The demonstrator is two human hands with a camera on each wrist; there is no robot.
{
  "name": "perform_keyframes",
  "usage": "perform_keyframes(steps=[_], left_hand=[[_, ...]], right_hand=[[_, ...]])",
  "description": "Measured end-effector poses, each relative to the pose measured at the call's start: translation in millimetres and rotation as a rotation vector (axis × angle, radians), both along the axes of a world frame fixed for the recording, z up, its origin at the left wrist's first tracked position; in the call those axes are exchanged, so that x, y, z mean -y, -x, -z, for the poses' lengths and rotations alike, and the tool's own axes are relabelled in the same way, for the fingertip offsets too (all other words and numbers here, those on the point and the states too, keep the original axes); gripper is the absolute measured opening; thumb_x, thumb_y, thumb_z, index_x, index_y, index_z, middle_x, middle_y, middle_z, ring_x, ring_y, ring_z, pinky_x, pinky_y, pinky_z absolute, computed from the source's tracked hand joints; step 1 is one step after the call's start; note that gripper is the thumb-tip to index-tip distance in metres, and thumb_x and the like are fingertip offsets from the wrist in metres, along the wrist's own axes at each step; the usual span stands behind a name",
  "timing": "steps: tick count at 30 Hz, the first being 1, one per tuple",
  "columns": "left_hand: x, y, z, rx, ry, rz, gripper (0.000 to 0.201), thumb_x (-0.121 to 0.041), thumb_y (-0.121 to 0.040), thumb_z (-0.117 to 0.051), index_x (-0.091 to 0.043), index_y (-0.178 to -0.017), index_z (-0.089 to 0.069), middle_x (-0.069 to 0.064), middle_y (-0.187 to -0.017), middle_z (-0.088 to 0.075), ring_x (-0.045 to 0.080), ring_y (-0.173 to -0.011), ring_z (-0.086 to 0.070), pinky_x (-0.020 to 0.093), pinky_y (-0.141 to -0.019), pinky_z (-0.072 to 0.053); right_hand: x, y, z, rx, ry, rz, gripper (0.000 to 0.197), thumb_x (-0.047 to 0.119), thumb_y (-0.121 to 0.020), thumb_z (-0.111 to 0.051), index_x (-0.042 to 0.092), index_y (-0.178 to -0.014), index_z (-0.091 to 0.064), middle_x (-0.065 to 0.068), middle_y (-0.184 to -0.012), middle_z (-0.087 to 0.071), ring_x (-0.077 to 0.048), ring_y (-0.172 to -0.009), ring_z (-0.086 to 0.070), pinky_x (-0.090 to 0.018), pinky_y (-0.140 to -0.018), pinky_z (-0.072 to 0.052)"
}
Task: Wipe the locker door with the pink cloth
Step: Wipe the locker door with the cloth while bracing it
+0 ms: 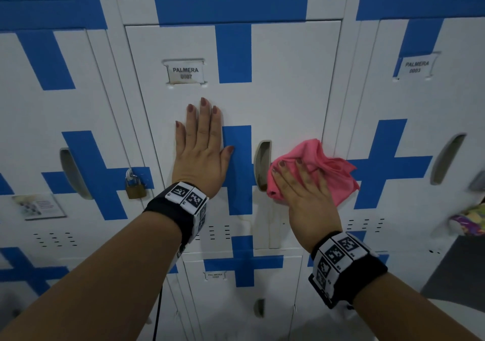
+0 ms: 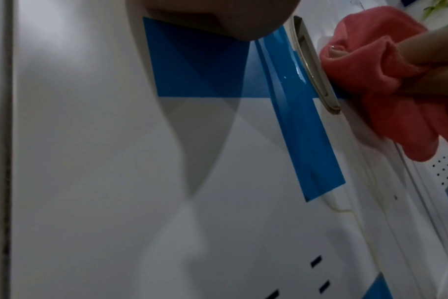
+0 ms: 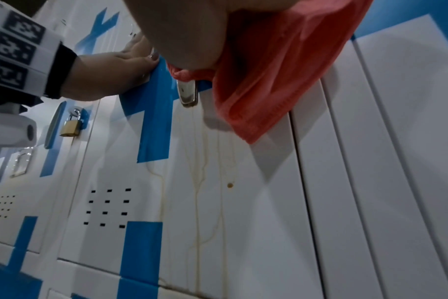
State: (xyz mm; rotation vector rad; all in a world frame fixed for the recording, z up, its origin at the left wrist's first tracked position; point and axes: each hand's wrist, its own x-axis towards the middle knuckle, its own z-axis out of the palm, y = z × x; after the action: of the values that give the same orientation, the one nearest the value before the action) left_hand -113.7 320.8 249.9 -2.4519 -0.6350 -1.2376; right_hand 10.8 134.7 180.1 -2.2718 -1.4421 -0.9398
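The white locker door (image 1: 283,91) with blue cross stripes and a label "PALMERA 0007" (image 1: 185,72) fills the middle of the head view. My left hand (image 1: 202,151) lies flat on it with straight fingers, left of the recessed handle (image 1: 262,164). My right hand (image 1: 301,185) presses the bunched pink cloth (image 1: 330,172) against the door just right of that handle, fingers laid over it. In the left wrist view the cloth (image 2: 396,113) bulges around the right fingers (image 2: 435,46). A loose end of the cloth (image 3: 281,70) hangs below my palm in the right wrist view.
Yellowish drip marks (image 3: 200,182) run down the door below the handle (image 3: 188,95). A brass padlock (image 1: 135,187) hangs on the neighbouring locker to the left. More lockers stand on both sides and below. A colourful object (image 1: 469,222) sits at the right edge.
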Motion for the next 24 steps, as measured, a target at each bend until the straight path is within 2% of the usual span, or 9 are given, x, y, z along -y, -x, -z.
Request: perform_keyframes(steps=[4, 6, 8, 10, 12, 15, 17, 20, 24], left_hand=[[-0.4, -0.1, -0.2, -0.001, 0.0, 0.0, 0.069, -0.044, -0.097, -0.021, -0.011, -0.145, 0.016, 0.016, -0.157, 0.004, 0.029, -0.143, 0.011, 0.044, -0.115, 0.011], [-0.5, -0.3, 0.3, 0.002, 0.001, 0.0, 0.069, -0.044, -0.097, -0.021, -0.011, -0.145, 0.017, 0.016, -0.157, 0.004, 0.027, -0.142, 0.013, 0.045, -0.115, 0.011], [-0.2, -0.4, 0.6, 0.005, 0.001, 0.002, 0.069, -0.044, -0.097, -0.021, -0.01, -0.145, 0.015, 0.016, -0.157, 0.004, 0.028, -0.143, 0.013, 0.045, -0.115, 0.01], [0.0, -0.2, 0.7, 0.004, 0.002, 0.006, 0.069, -0.043, -0.097, -0.021, -0.009, -0.146, 0.012, 0.017, -0.157, 0.003, 0.031, -0.143, 0.009, 0.046, -0.115, 0.009], [0.0, -0.1, 0.0, 0.004, 0.002, 0.01, 0.068, -0.043, -0.097, -0.022, -0.008, -0.147, 0.009, 0.018, -0.157, 0.002, 0.033, -0.144, 0.007, 0.046, -0.115, 0.008], [-0.4, 0.0, -0.5, 0.004, 0.007, 0.013, 0.068, -0.043, -0.097, -0.022, -0.007, -0.147, 0.008, 0.018, -0.157, 0.001, 0.033, -0.144, 0.006, 0.046, -0.115, 0.009], [-0.8, -0.3, 0.1, 0.002, 0.012, 0.01, 0.069, -0.044, -0.097, -0.021, -0.007, -0.146, 0.009, 0.018, -0.157, 0.002, 0.033, -0.144, 0.007, 0.047, -0.115, 0.008], [0.0, 0.0, 0.1, 0.002, 0.009, 0.009, 0.069, -0.043, -0.097, -0.021, -0.006, -0.146, 0.01, 0.018, -0.157, 0.001, 0.034, -0.143, 0.005, 0.049, -0.115, 0.004], [0.6, 0.0, 0.0, 0.0, 0.01, 0.015, 0.069, -0.043, -0.097, -0.022, -0.007, -0.144, 0.014, 0.018, -0.157, 0.002, 0.033, -0.143, 0.007, 0.048, -0.115, 0.007]], right_hand=[[3.4, 2.2, 13.1, -0.062, 0.028, -0.057, 0.067, 0.009, -0.076, -0.031, 0.017, -0.143, -0.026, -0.001, -0.148, -0.037, -0.022, -0.139, -0.017, -0.038, -0.114, -0.001], [6.8, 4.3, 18.2, -0.167, -0.037, -0.073, 0.072, 0.008, -0.082, -0.042, 0.016, -0.147, -0.014, 0.0, -0.153, -0.021, -0.019, -0.143, -0.004, -0.033, -0.116, 0.006], [6.8, 6.5, 10.4, -0.283, -0.088, -0.069, 0.074, 0.022, -0.084, -0.043, 0.015, -0.147, -0.004, 0.001, -0.155, -0.004, -0.021, -0.145, 0.005, -0.034, -0.117, 0.01], [3.8, 11.4, -12.1, -0.254, -0.169, -0.114, 0.076, 0.032, -0.077, -0.03, 0.006, -0.145, -0.01, -0.004, -0.152, -0.007, -0.031, -0.144, -0.006, -0.043, -0.117, -0.001], [-3.7, 14.4, -35.0, -0.27, -0.285, -0.162, 0.073, 0.023, -0.075, -0.028, 0.006, -0.145, -0.016, 0.0, -0.151, -0.01, -0.027, -0.143, -0.009, -0.042, -0.118, -0.007], [-10.5, 12.8, -46.9, -0.312, -0.185, -0.1, 0.079, 0.01, -0.076, -0.037, 0.013, -0.149, -0.007, 0.006, -0.154, 0.0, -0.017, -0.14, 0.011, -0.043, -0.118, 0.001], [-11.4, 6.4, -38.2, -0.203, -0.084, -0.05, 0.076, 0.018, -0.077, -0.031, 0.015, -0.147, -0.001, 0.004, -0.154, 0.005, -0.02, -0.14, 0.017, -0.041, -0.117, 0.008], [-10.7, -0.5, -19.7, -0.13, 0.004, -0.039, 0.077, 0.02, -0.074, -0.031, 0.015, -0.146, -0.004, -0.001, -0.156, -0.003, -0.025, -0.142, 0.013, -0.038, -0.116, 0.012], [-11.1, -4.5, -3.9, -0.115, -0.01, -0.064, 0.073, 0.02, -0.074, -0.028, 0.009, -0.146, -0.017, -0.004, -0.154, -0.021, -0.023, -0.142, 0.001, -0.04, -0.114, 0.002]])
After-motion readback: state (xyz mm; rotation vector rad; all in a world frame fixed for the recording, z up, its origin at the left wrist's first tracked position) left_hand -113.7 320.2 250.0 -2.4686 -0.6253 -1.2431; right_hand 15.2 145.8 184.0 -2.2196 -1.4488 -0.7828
